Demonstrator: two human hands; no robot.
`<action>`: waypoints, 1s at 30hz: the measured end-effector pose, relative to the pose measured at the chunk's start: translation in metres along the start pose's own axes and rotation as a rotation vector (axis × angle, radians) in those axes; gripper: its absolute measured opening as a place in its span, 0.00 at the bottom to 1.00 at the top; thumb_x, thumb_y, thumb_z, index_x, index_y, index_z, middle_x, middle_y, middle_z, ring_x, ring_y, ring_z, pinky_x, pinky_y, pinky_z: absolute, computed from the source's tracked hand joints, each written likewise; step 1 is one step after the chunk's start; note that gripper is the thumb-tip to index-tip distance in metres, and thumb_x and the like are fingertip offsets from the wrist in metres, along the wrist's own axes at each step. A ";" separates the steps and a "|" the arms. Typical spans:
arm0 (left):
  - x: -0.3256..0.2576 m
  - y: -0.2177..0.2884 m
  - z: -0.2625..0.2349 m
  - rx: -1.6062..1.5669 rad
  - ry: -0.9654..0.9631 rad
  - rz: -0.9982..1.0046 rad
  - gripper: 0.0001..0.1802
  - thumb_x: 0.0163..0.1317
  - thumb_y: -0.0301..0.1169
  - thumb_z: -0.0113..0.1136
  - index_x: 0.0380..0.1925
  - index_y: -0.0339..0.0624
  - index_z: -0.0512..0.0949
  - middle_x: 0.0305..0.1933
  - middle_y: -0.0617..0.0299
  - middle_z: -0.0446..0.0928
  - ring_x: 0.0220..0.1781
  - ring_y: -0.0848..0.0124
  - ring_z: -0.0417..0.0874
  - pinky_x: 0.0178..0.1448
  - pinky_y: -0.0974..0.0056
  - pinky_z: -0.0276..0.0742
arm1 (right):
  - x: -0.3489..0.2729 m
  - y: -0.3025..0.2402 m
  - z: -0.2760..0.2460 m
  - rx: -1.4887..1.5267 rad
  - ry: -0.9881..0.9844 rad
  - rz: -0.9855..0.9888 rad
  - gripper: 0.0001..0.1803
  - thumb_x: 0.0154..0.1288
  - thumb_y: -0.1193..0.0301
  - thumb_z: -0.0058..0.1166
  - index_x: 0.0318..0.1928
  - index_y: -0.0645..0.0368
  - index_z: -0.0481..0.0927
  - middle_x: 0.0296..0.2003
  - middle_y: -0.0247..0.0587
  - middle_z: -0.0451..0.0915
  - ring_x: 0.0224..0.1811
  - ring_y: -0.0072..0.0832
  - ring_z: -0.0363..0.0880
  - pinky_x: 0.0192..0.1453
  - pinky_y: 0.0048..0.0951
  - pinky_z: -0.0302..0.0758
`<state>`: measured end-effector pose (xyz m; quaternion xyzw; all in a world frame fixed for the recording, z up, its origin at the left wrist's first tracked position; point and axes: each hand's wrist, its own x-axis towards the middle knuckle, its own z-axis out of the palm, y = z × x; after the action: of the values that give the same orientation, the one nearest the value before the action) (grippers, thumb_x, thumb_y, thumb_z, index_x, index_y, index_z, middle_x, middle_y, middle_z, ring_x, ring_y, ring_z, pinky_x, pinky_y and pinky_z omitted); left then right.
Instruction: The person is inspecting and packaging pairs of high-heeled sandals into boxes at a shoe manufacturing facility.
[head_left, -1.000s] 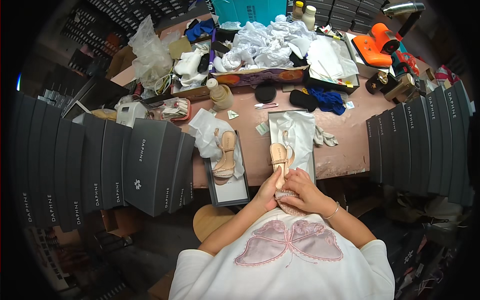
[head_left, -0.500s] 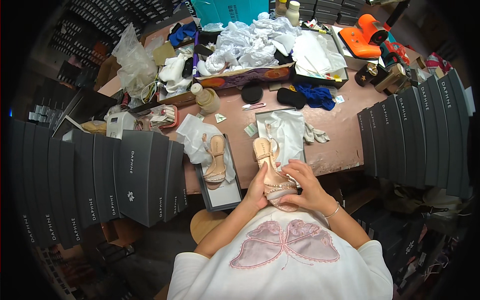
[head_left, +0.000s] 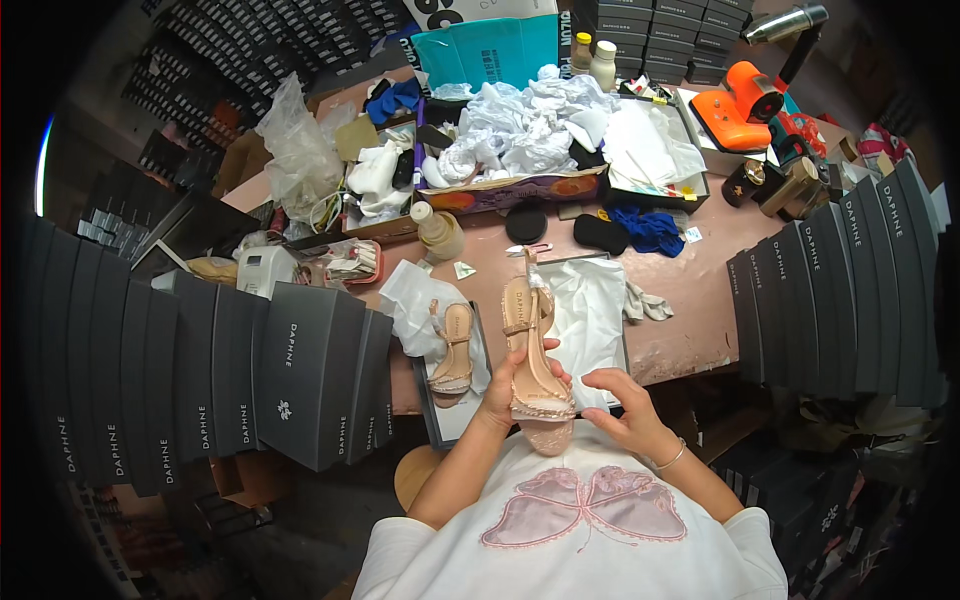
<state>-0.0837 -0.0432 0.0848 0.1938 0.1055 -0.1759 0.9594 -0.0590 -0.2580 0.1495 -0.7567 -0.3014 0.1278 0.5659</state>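
On the pink surface (head_left: 690, 330) an open box (head_left: 600, 330) with white paper lies behind the beige sandal (head_left: 535, 370), which the left hand (head_left: 500, 390) grips firmly by its sole near the body, while the right hand (head_left: 625, 405), fingers loosely spread and holding nothing, should steady the toe gently.

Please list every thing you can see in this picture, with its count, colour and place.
sandal in hand: 1, beige, above table edge
second sandal: 1, beige, in open box, left of the first
open box: 1, dark rim, table front
tissue paper: white sheet, right of held sandal
stacked boxes: many, dark grey, left and right sides
crumpled paper: pile, white, table back
orange device: 1, back right
table: 1, brown-pink
left hand: grips held sandal
right hand: open, beside sandal toe
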 end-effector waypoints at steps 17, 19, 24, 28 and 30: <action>-0.023 -0.010 -0.036 -0.538 -0.516 -0.107 0.21 0.73 0.42 0.37 0.39 0.29 0.66 0.26 0.48 0.72 0.20 0.60 0.79 0.20 0.66 0.74 | 0.026 -0.011 -0.014 -0.126 0.045 -0.130 0.14 0.57 0.76 0.61 0.45 0.64 0.77 0.42 0.46 0.78 0.43 0.35 0.79 0.47 0.28 0.76; -0.029 -0.009 -0.042 -0.419 -0.468 -0.143 0.22 0.73 0.43 0.38 0.39 0.29 0.66 0.25 0.49 0.71 0.21 0.60 0.80 0.19 0.66 0.74 | 0.042 -0.038 -0.021 -0.281 0.005 -0.283 0.24 0.53 0.74 0.64 0.52 0.61 0.75 0.43 0.47 0.78 0.46 0.39 0.78 0.51 0.34 0.75; -0.032 0.004 -0.001 0.215 0.092 -0.509 0.25 0.70 0.39 0.47 0.60 0.31 0.65 0.50 0.56 0.78 0.45 0.71 0.80 0.48 0.70 0.77 | 0.070 -0.057 -0.008 -0.783 -0.427 -0.590 0.42 0.47 0.68 0.66 0.65 0.55 0.63 0.44 0.50 0.77 0.46 0.43 0.78 0.52 0.39 0.73; -0.022 0.013 -0.016 0.443 0.092 -0.546 0.20 0.68 0.31 0.48 0.56 0.31 0.69 0.46 0.60 0.78 0.45 0.73 0.80 0.50 0.70 0.75 | 0.065 -0.006 -0.007 -0.456 -0.845 -0.163 0.46 0.47 0.67 0.63 0.68 0.57 0.58 0.43 0.55 0.76 0.41 0.44 0.79 0.50 0.37 0.73; -0.028 0.012 -0.037 0.539 0.353 -0.005 0.20 0.65 0.30 0.51 0.54 0.30 0.69 0.47 0.57 0.77 0.47 0.67 0.79 0.52 0.66 0.74 | 0.049 0.004 -0.018 -0.289 -0.705 0.039 0.43 0.51 0.68 0.61 0.68 0.59 0.58 0.43 0.53 0.76 0.42 0.41 0.79 0.51 0.34 0.73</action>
<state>-0.1103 -0.0096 0.0629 0.4679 0.2205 -0.1636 0.8400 -0.0096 -0.2432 0.1587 -0.7440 -0.4780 0.3470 0.3123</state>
